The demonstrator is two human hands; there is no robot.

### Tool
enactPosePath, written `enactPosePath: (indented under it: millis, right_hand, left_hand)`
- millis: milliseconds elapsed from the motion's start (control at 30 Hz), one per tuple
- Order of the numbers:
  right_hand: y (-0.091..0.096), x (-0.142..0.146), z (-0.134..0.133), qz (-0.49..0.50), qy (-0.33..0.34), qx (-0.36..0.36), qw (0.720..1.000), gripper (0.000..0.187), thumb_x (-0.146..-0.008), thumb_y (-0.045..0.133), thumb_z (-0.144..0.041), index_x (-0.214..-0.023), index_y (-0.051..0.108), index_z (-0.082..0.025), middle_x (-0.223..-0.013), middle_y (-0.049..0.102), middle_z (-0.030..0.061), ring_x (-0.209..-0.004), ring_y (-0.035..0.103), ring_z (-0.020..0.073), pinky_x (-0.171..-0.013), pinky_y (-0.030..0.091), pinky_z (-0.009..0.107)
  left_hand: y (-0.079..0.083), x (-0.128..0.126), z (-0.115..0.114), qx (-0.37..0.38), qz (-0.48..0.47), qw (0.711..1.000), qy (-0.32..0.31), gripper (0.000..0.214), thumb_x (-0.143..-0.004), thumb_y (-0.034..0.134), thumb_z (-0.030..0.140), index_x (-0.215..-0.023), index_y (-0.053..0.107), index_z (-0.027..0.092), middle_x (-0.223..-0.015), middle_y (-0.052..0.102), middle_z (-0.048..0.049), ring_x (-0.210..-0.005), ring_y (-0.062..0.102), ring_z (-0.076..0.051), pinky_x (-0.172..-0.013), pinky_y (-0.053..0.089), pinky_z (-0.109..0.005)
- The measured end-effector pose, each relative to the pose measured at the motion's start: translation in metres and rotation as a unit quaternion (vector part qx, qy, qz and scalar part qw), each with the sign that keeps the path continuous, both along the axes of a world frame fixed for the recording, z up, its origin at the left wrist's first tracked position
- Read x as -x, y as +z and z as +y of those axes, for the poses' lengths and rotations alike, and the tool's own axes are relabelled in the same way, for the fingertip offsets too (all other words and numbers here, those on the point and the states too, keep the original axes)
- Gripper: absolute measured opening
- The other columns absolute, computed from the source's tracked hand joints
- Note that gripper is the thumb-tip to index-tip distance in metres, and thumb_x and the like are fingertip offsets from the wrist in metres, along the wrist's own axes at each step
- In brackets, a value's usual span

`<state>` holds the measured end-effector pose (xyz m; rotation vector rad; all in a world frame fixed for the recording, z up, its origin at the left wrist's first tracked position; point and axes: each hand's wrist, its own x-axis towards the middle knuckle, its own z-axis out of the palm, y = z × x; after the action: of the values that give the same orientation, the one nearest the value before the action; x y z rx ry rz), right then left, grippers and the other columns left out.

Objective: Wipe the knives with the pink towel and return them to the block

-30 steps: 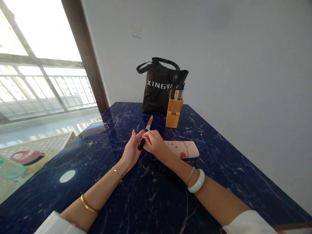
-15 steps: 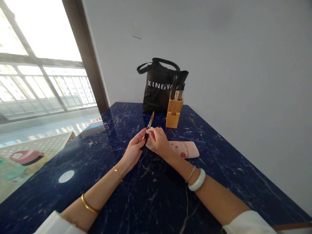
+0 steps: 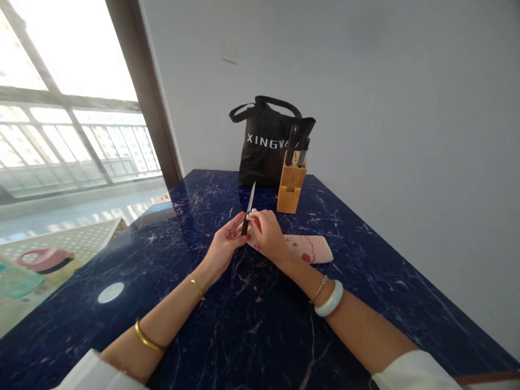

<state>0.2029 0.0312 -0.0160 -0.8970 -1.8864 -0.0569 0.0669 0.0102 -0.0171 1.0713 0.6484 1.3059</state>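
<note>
My left hand (image 3: 224,241) is closed around the black handle of a small knife (image 3: 251,197), its narrow blade pointing up and away from me. Close beside it, my right hand (image 3: 268,232) pinches a small white piece of cloth or tissue (image 3: 249,215) against the knife where blade and handle meet. Most of that white piece is hidden by the fingers. Under and to the right of my right hand, a folded pink towel (image 3: 312,249) with red markings lies on the table.
A wooden knife block (image 3: 289,189) holding black-handled knives stands beyond my hands on the dark blue marbled table (image 3: 260,336). Behind it is a black tote bag (image 3: 260,162) against the wall. At the left, a white perforated basket (image 3: 91,238) holds a pink-lidded item (image 3: 46,260).
The knife has turned slightly in my left hand, so its blade now looks narrower and stands a little more upright. Both hands stay nearly in place.
</note>
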Motion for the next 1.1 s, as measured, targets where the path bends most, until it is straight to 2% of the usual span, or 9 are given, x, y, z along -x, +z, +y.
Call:
enactPosePath:
  millis: [133, 300, 400, 500, 633, 767, 867, 933, 1100]
  right_hand:
    - [-0.001, 0.002, -0.001, -0.008, 0.015, 0.007, 1.000, 0.018, -0.088, 0.037, -0.017, -0.094, 0.053, -0.010, -0.090, 0.052, 0.0074, -0.084, 0.041, 0.0157, -0.078, 0.036, 0.030]
    - [-0.002, 0.009, -0.005, -0.026, 0.025, 0.013, 0.999, 0.016, -0.086, 0.039, -0.017, -0.093, 0.052, -0.010, -0.089, 0.052, 0.0081, -0.083, 0.042, 0.0169, -0.077, 0.036, 0.031]
    - [-0.003, 0.014, -0.008, -0.046, 0.042, 0.022, 0.998, 0.015, -0.087, 0.039, -0.016, -0.091, 0.052, -0.011, -0.089, 0.053, 0.0076, -0.084, 0.042, 0.0168, -0.079, 0.036, 0.030]
    - [-0.004, 0.018, -0.011, -0.064, 0.056, 0.026, 0.996, 0.015, -0.087, 0.040, -0.016, -0.092, 0.053, -0.010, -0.090, 0.053, 0.0077, -0.085, 0.041, 0.0169, -0.080, 0.037, 0.030]
    - [-0.008, 0.023, -0.015, -0.106, 0.061, 0.011, 0.992, 0.019, -0.088, 0.037, -0.015, -0.093, 0.054, -0.010, -0.090, 0.053, 0.0083, -0.086, 0.041, 0.0175, -0.082, 0.036, 0.031]
    - [-0.009, 0.029, -0.022, -0.143, 0.084, -0.007, 0.986, 0.020, -0.086, 0.036, -0.011, -0.093, 0.055, -0.009, -0.089, 0.052, 0.0087, -0.085, 0.040, 0.0179, -0.084, 0.036, 0.032]
    - [-0.009, 0.032, -0.027, -0.152, 0.101, -0.002, 0.983, 0.021, -0.084, 0.036, -0.011, -0.093, 0.055, -0.009, -0.091, 0.051, 0.0095, -0.088, 0.040, 0.0180, -0.087, 0.035, 0.032]
    - [-0.009, 0.032, -0.027, -0.160, 0.107, -0.008, 0.981, 0.021, -0.084, 0.036, -0.011, -0.093, 0.055, -0.009, -0.092, 0.051, 0.0100, -0.089, 0.040, 0.0180, -0.088, 0.034, 0.032]
    - [-0.006, 0.020, -0.016, -0.151, 0.052, 0.024, 0.987, 0.028, -0.089, 0.032, -0.022, -0.087, 0.057, -0.010, -0.082, 0.052, 0.0107, -0.079, 0.042, 0.0182, -0.077, 0.036, 0.033]
  left_hand:
    - [0.003, 0.002, -0.002, 0.009, 0.013, 1.000, 0.027, 0.068, -0.058, 0.065, 0.001, -0.123, 0.048, 0.015, -0.128, 0.044, -0.0073, -0.111, 0.045, -0.017, -0.083, 0.041, -0.019]
    - [0.006, 0.001, -0.004, 0.064, -0.065, 0.996, 0.004, 0.067, -0.059, 0.057, 0.000, -0.123, 0.048, 0.013, -0.124, 0.047, -0.0077, -0.104, 0.049, -0.014, -0.083, 0.039, -0.017]
    - [0.008, 0.001, -0.004, 0.125, -0.127, 0.984, 0.016, 0.054, -0.069, 0.051, 0.011, -0.123, 0.047, 0.008, -0.111, 0.055, -0.0105, -0.087, 0.054, -0.013, -0.079, 0.041, -0.020]
    - [0.010, 0.002, -0.005, 0.170, -0.162, 0.971, 0.049, 0.042, -0.080, 0.046, 0.023, -0.117, 0.050, 0.005, -0.100, 0.058, -0.0104, -0.080, 0.054, -0.013, -0.073, 0.043, -0.022]
    - [0.011, 0.004, -0.004, 0.193, -0.164, 0.965, 0.066, 0.038, -0.085, 0.043, 0.031, -0.112, 0.052, 0.006, -0.108, 0.055, -0.0097, -0.076, 0.052, -0.011, -0.069, 0.043, -0.020]
    - [0.009, 0.007, -0.001, 0.179, -0.172, 0.963, 0.109, 0.031, -0.086, 0.042, 0.026, -0.109, 0.054, 0.007, -0.120, 0.049, -0.0076, -0.084, 0.053, -0.010, -0.067, 0.043, -0.017]
    - [0.007, 0.008, 0.002, 0.160, -0.163, 0.967, 0.112, 0.028, -0.083, 0.044, 0.014, -0.109, 0.054, 0.008, -0.105, 0.056, -0.0070, -0.075, 0.054, -0.007, -0.062, 0.043, -0.015]
    - [0.007, 0.009, 0.004, 0.145, -0.136, 0.974, 0.106, 0.034, -0.078, 0.047, 0.004, -0.111, 0.053, 0.007, -0.099, 0.058, -0.0074, -0.069, 0.054, -0.006, -0.060, 0.043, -0.014]
    - [0.013, 0.015, 0.009, 0.098, -0.132, 0.977, 0.139, 0.039, -0.074, 0.051, 0.000, -0.113, 0.051, 0.004, -0.112, 0.054, -0.0137, -0.092, 0.056, -0.012, -0.080, 0.045, -0.017]
